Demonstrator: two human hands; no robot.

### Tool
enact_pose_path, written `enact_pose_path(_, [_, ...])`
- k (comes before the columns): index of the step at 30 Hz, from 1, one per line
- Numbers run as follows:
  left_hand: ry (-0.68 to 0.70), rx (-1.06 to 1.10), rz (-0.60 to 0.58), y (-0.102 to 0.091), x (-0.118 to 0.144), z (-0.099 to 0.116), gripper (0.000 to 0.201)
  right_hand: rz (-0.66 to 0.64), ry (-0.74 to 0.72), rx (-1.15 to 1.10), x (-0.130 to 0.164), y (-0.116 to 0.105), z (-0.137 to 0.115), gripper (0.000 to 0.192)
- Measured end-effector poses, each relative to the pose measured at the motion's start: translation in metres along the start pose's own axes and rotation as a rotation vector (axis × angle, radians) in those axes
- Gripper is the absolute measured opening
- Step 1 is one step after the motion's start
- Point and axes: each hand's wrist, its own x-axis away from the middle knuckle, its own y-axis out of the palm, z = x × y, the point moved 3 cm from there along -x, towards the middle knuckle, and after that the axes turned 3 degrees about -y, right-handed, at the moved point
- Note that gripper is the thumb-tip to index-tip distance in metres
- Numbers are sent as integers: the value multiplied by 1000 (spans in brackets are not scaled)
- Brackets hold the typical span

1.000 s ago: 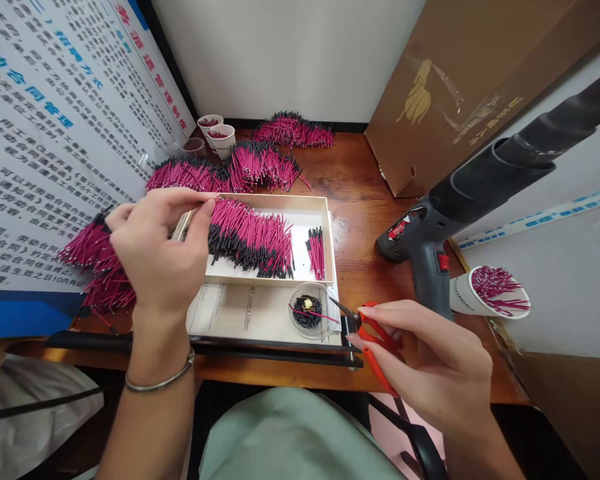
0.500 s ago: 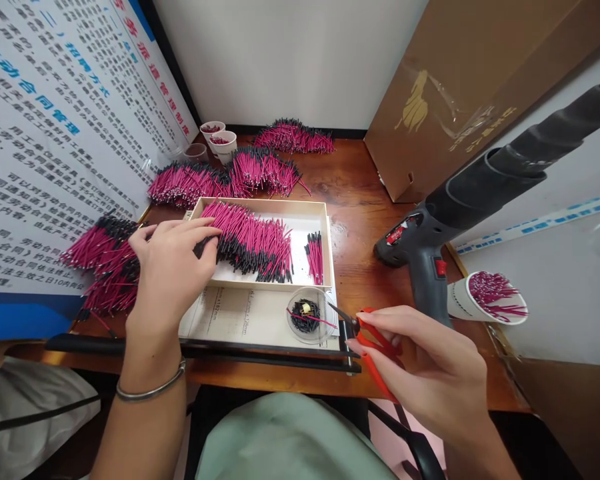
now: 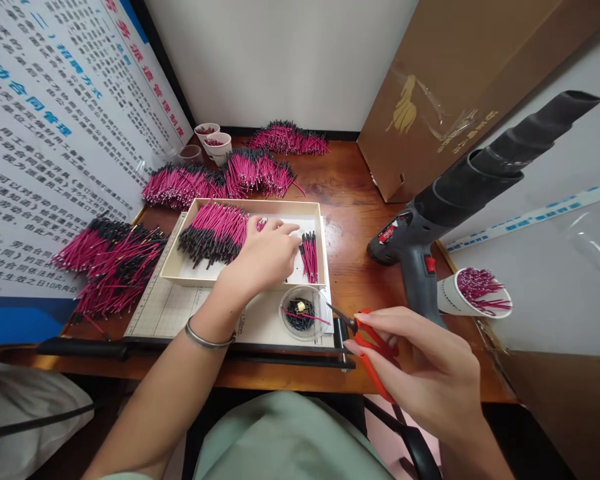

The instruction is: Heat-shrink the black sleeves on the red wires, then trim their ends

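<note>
My left hand (image 3: 267,253) lies over the right end of the pile of pink wires with black ends (image 3: 215,230) in the shallow cream box (image 3: 177,277). Its fingers are bent and somewhat apart, touching the wires, and the hand covers part of them. A smaller bundle of the same wires (image 3: 309,257) rests just right of it in the box. My right hand (image 3: 425,367) grips the red-handled scissors (image 3: 373,337). Their dark tips point left at a clear round dish (image 3: 284,323) that contains short black pieces, a yellowish piece and a pink wire.
The box sits on a paper cutter board (image 3: 155,307). More wire bundles (image 3: 115,260) lie left and behind. White paper cups (image 3: 219,148) stand at the back. On the right are a black heat gun (image 3: 425,247), a tilted cup of wires (image 3: 453,293) and a cardboard box (image 3: 410,100).
My left hand has moved right, from the left side of the wire pile to its right end. The right hand still keeps the scissors beside the dish. The view has shifted slightly.
</note>
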Motion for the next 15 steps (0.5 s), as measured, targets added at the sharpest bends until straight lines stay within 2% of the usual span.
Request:
enact_pose_path(6, [6, 38, -2, 3, 4, -4, 36, 0, -11, 2, 1, 0, 0, 32])
enact_pose_path(10, [-49, 154, 80, 1, 6, -7, 32, 0, -19, 10, 0, 0, 0, 32])
enact_pose_path(15, [-73, 354, 181, -3, 7, -6, 17, -10, -19, 16, 1, 1, 0, 31])
